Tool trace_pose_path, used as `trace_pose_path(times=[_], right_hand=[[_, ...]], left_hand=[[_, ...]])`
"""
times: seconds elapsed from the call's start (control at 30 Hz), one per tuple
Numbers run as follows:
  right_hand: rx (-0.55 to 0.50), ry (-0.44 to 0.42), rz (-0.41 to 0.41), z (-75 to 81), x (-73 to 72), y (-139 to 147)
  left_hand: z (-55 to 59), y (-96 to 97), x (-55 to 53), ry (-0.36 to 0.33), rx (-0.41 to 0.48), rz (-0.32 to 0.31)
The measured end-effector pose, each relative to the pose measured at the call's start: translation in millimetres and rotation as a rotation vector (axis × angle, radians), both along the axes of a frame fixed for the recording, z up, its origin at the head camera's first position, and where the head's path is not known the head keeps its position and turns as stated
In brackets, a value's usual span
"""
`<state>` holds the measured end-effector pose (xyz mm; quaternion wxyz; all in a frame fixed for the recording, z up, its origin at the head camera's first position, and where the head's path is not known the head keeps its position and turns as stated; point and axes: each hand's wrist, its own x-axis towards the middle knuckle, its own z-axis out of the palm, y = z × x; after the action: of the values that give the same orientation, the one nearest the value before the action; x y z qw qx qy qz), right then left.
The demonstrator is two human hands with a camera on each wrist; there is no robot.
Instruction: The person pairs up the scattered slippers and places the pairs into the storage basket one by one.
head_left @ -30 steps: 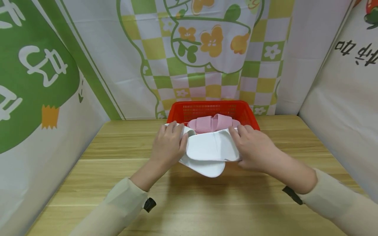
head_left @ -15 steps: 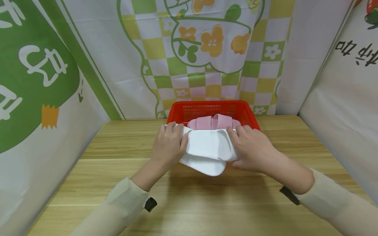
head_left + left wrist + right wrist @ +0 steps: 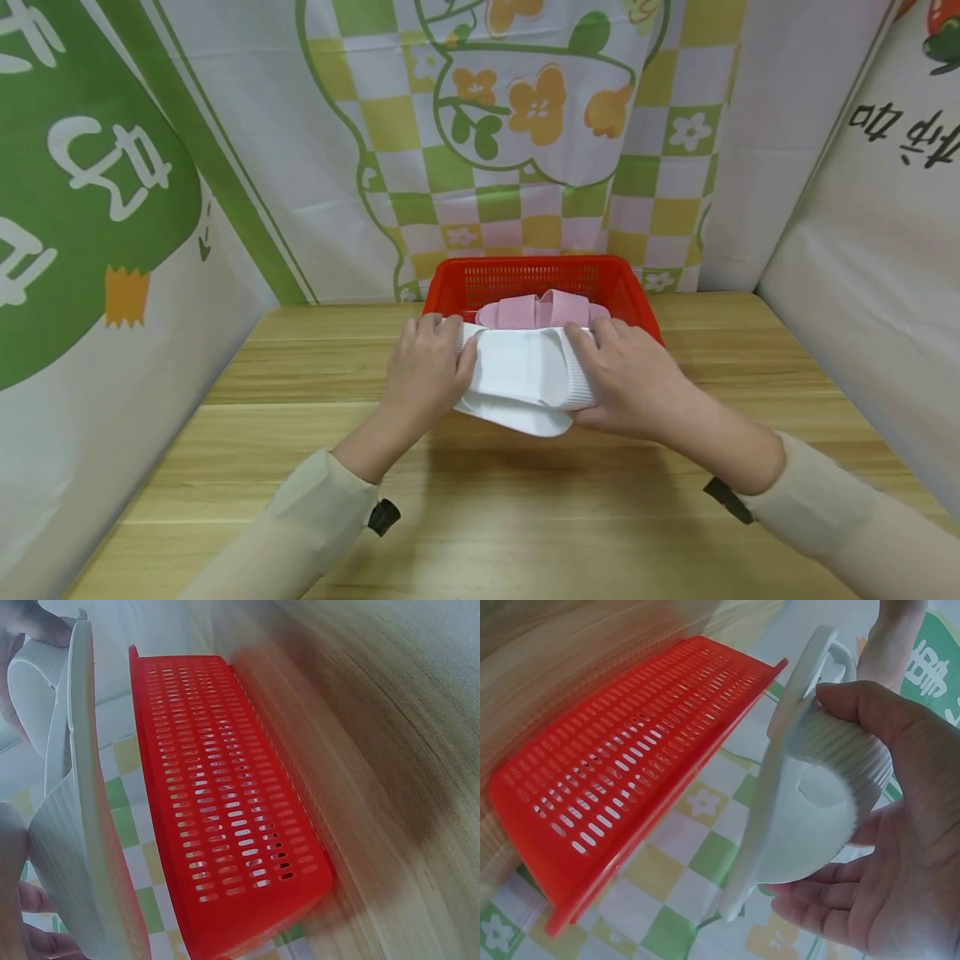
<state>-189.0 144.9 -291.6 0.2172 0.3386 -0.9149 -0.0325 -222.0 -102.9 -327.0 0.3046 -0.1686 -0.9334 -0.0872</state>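
Observation:
Two white slippers with ribbed straps are held together above the near side of a red basket [image 3: 540, 260]. My left hand [image 3: 426, 367] grips one white slipper [image 3: 82, 862] by its strap end, at the left. From the right, my right hand [image 3: 633, 379] holds the other white slipper [image 3: 517, 362] around its ribbed strap, thumb on top. This slipper overlaps the first, whose sole end shows below it. A pair of pink slippers [image 3: 551, 310] lies inside the basket, partly hidden behind the white ones.
The basket stands at the back of the wooden table [image 3: 525, 517], near a printed cloth wall [image 3: 555, 183]. More printed cloth [image 3: 82, 167] hangs along the left and right sides.
My right hand has shifted slightly left, bringing its slipper more squarely over the other one. Less of the lower slipper shows now. My left hand has barely moved.

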Motion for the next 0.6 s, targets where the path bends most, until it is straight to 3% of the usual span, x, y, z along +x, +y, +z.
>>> trace_pose_path(times=[0.3, 0.6], right_hand=[[-0.025, 0.067, 0.085, -6.7, -5.7, -0.3], [-0.018, 0.102, 0.153, -15.2, -11.4, 3.7]], left_hand=[[2.9, 1.6, 3.4, -0.029, -0.034, 0.026], [4.5, -1.2, 3.2, -0.004, -0.008, 0.010]])
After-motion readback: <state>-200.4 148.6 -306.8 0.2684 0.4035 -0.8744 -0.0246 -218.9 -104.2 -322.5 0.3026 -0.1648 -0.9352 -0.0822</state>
